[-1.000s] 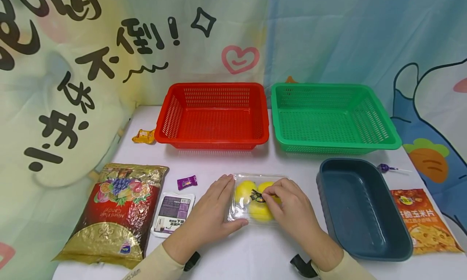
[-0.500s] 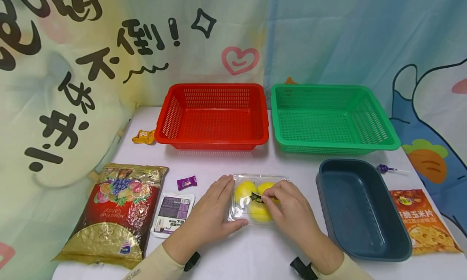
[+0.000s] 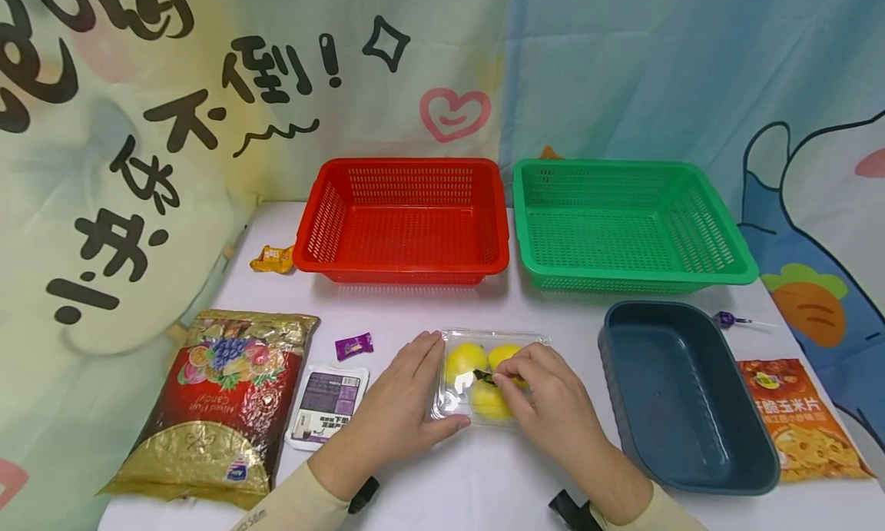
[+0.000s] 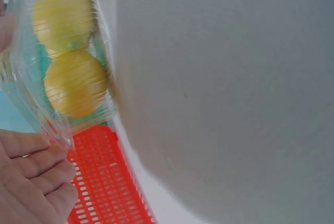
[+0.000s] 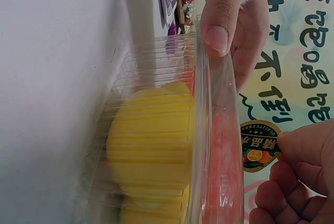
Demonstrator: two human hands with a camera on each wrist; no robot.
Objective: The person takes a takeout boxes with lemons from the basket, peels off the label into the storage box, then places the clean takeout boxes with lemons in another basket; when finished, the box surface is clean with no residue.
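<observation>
A clear plastic fruit box (image 3: 449,404) with several yellow, lemon-like fruits (image 3: 465,363) inside lies lid-on in front of me. My right hand (image 3: 553,399) pinches the edge of a round black-and-gold sticker (image 5: 254,145) between thumb and forefinger. In the right wrist view the sticker stands up off the lid; whether part still sticks is hidden. My left hand (image 3: 404,400) steadies the box's left side, fingers straight along it and thumb at the near corner. The left wrist view shows its fingertips (image 4: 57,153) touching the box's edge.
Behind stand a red basket (image 3: 408,276) and a green basket (image 3: 636,273). A dark blue tub (image 3: 681,408) and an orange snack bag (image 3: 805,423) lie right, with a lollipop (image 3: 726,320). Left are a candy bag (image 3: 221,408), a white packet (image 3: 328,404), purple candy (image 3: 354,346) and yellow-orange candy (image 3: 273,259).
The sticker has lifted and folded more, so its face shows less in the head view. My right fingers have shifted very slightly; my left hand has stayed in place.
</observation>
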